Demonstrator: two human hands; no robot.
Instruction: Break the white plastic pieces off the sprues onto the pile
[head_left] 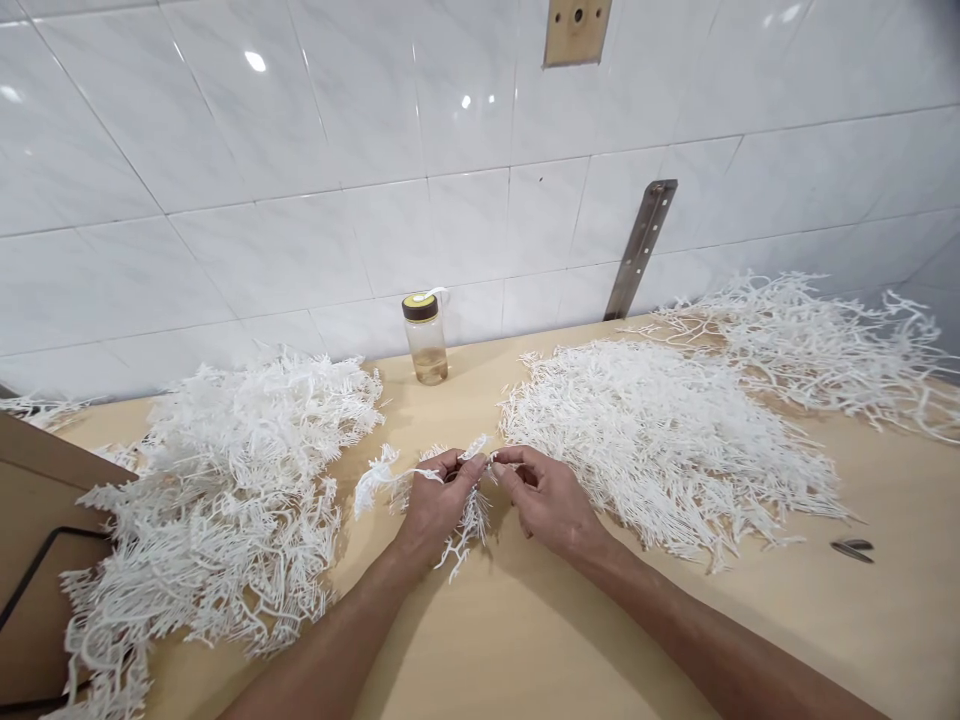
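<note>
My left hand [442, 495] is closed on a white branched plastic sprig [382, 475], whose frilly end sticks out to the left. My right hand [546, 495] meets it at the fingertips, pinching a small white tip of what looks like the same sprig. More white twigs [466, 535] hang or lie just below the left fingers; which of them are held I cannot tell. A heap of white frilly sprigs [255, 480] lies left of my hands, and a heap of straighter white twigs [660, 440] lies to the right.
A lidded bottle [427, 345] with some liquid stands near the tiled wall. Behind the right heap are looser white branches [840, 350] and a metal bracket [641, 250]. A small metal tool [853, 550] lies at far right. A brown box [45, 540] stands at the left edge.
</note>
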